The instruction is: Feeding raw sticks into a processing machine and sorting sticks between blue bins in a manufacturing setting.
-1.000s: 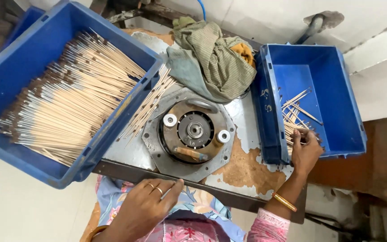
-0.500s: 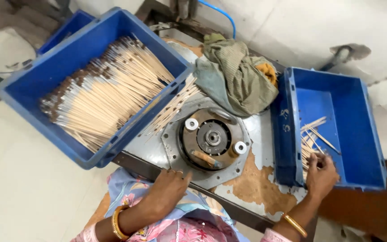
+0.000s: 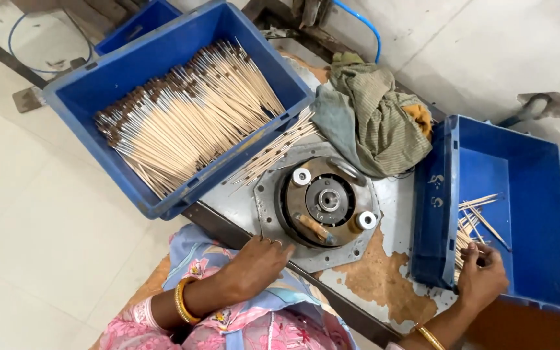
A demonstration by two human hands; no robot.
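Note:
My left hand point(image 3: 258, 261) rests with curled fingers on the near edge of the grey metal plate point(image 3: 268, 210), just in front of the round metal disc mechanism point(image 3: 327, 201); it holds nothing. My right hand point(image 3: 482, 275) is inside the right blue crate point(image 3: 542, 214), fingers closed around a small bunch of thin wooden sticks point(image 3: 475, 219). A large blue crate point(image 3: 131, 71) on the left is full of thin sticks with dark tips point(image 3: 183, 120). A few loose sticks point(image 3: 273, 154) lie between that crate and the disc.
A crumpled green and grey cloth point(image 3: 374, 120) lies behind the disc. Brown powder point(image 3: 377, 272) covers the table beside the right crate. A blue hose point(image 3: 361, 23) runs at the back. Pale tiled floor point(image 3: 46, 220) lies on the left.
The view has shifted, so everything sits further right in frame. My left hand moved up from my lap onto the plate's near edge. My right hand stays in the right crate on the sticks.

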